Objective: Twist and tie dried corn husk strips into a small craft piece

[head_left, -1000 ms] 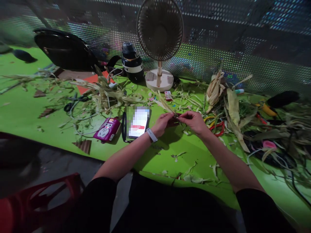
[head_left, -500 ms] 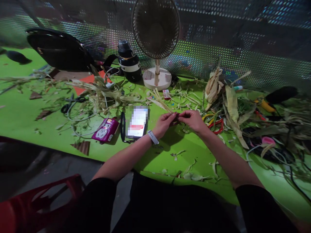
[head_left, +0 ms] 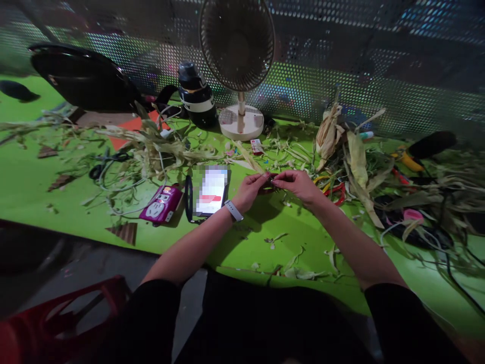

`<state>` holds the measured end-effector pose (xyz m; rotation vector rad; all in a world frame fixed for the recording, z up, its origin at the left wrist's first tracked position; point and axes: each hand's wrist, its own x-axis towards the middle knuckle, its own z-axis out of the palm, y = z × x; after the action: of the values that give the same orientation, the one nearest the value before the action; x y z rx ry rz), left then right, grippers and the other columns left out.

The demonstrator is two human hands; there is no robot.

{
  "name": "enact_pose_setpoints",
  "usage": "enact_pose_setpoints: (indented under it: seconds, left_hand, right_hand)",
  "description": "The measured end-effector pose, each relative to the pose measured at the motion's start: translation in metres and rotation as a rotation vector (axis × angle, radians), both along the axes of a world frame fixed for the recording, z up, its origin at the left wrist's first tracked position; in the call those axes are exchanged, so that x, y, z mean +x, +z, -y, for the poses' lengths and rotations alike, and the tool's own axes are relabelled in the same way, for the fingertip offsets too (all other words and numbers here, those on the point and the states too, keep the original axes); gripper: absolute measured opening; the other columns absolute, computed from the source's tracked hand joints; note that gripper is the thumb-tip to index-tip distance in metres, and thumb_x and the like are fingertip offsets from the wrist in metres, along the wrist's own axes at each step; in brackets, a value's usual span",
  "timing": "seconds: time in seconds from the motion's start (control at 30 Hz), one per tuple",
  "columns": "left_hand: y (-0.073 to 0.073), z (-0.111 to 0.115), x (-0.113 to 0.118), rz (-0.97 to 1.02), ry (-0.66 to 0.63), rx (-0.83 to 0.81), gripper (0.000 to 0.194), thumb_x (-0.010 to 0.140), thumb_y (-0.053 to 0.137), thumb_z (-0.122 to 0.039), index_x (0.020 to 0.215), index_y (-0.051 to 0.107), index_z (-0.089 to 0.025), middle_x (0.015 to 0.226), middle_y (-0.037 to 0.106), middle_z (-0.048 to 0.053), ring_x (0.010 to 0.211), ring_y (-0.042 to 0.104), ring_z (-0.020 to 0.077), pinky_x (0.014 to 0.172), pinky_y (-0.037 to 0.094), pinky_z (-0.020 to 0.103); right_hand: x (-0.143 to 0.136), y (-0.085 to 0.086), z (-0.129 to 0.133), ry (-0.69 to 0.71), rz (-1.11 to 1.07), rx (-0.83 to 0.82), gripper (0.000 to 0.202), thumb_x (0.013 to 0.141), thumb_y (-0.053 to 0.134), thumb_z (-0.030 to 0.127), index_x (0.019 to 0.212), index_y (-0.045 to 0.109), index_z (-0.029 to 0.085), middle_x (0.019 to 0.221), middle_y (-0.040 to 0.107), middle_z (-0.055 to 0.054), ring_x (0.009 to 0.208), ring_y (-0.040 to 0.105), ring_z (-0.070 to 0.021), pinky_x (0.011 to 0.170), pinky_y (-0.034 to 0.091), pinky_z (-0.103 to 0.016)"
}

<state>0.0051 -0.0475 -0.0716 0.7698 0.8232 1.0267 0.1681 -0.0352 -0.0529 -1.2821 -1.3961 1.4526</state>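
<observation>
My left hand is closed around the near end of a pale corn husk strip, which sticks out past the fingers toward the fan. Close beside it, my right hand pinches thumb to forefinger at the left fingertips. What sits in that pinch is too small and dark to make out. Both hands are held over the green table. Left of them lies a phone with a lit, blurred screen. Red-handled scissors lie partly hidden beyond my right wrist.
A fan and a dark bottle stand at the back. Dried husks and a purple power socket lie left. More husks and cables crowd the right. A red stool stands below the table edge.
The view has shifted slightly, so things sit a little further left. My right fingertips have changed their pinch beside the left hand, and the husk strip lies at a slightly different angle.
</observation>
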Motion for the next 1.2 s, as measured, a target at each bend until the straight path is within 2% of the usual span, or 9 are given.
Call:
enact_pose_setpoints:
  seconds: [0.33,0.6,0.87,1.07,1.2]
  left_hand:
    - [0.0003,0.0008,0.0019,0.010,-0.051,0.009,0.041,0.070,0.073,-0.046,0.096,0.071,-0.015,0.088,0.073,0.005,0.083,0.068,0.0147,0.084,0.054,0.034]
    - [-0.0033,0.0000,0.0020,0.001,-0.063,0.010,0.040,0.071,0.072,-0.046,0.096,0.071,-0.016,0.092,0.072,0.007,0.083,0.068,0.0147,0.081,0.056,0.033]
    - [0.0006,0.0009,-0.0007,-0.008,-0.127,0.061,0.043,0.067,0.074,-0.048,0.097,0.072,-0.017,0.097,0.072,0.008,0.093,0.065,0.0182,0.079,0.056,0.034]
    - [-0.0010,-0.0012,-0.0019,-0.035,-0.083,0.066,0.039,0.066,0.075,-0.049,0.089,0.073,-0.018,0.092,0.072,0.005,0.086,0.064,0.0140,0.079,0.054,0.031]
    - [-0.0015,-0.0020,-0.0028,-0.046,-0.091,0.098,0.037,0.066,0.074,-0.049,0.088,0.074,-0.018,0.091,0.072,0.004,0.083,0.064,0.0126,0.081,0.052,0.029]
  right_hand:
    - [0.0012,0.0001,-0.0007,0.005,-0.019,-0.001,0.025,0.052,0.081,0.033,0.065,0.068,0.016,0.066,0.067,0.002,0.064,0.057,-0.0111,0.071,0.046,-0.030]
    - [0.0053,0.0011,-0.0037,0.041,0.029,-0.001,0.029,0.052,0.082,0.038,0.065,0.068,0.016,0.065,0.066,0.001,0.062,0.056,-0.0110,0.069,0.045,-0.030]
    - [0.0088,0.0063,-0.0052,0.087,0.063,-0.036,0.031,0.054,0.080,0.042,0.067,0.068,0.016,0.066,0.066,0.001,0.063,0.056,-0.0116,0.069,0.045,-0.029]
    - [0.0034,0.0072,-0.0016,0.086,0.090,0.037,0.029,0.056,0.079,0.038,0.066,0.064,0.016,0.066,0.063,0.002,0.064,0.053,-0.0107,0.067,0.042,-0.028]
    - [0.0034,0.0061,-0.0012,0.085,-0.022,-0.033,0.028,0.054,0.081,0.036,0.063,0.063,0.016,0.069,0.065,0.002,0.066,0.055,-0.0106,0.071,0.044,-0.029]
